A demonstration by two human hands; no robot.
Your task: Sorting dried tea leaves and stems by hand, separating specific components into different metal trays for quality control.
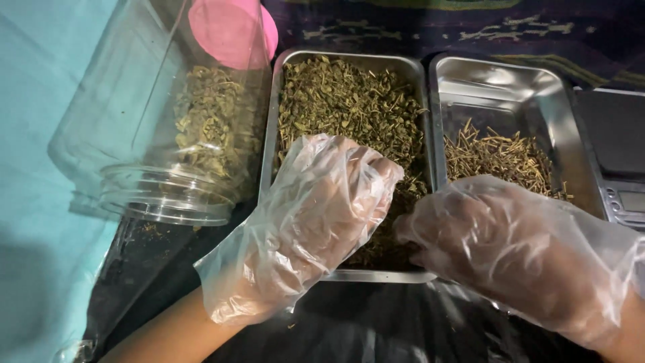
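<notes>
Both my hands wear loose clear plastic gloves. My left hand (306,222) hovers over the near end of a steel tray (277,101) filled with chopped dried green-brown herbs (349,101), fingers curled into the herbs. My right hand (510,249) rests at the tray's near right corner, fingers bent down toward the herbs; what it pinches is hidden. A second steel tray (531,87) to the right holds a small pile of dried stems (500,158).
A clear plastic jar (168,128) lies on its side at the left, partly filled with the same herbs, its mouth toward me. A pink lid (232,30) sits behind it. A digital scale (615,154) stands at the right edge. Black plastic sheet underneath, teal cloth at the left.
</notes>
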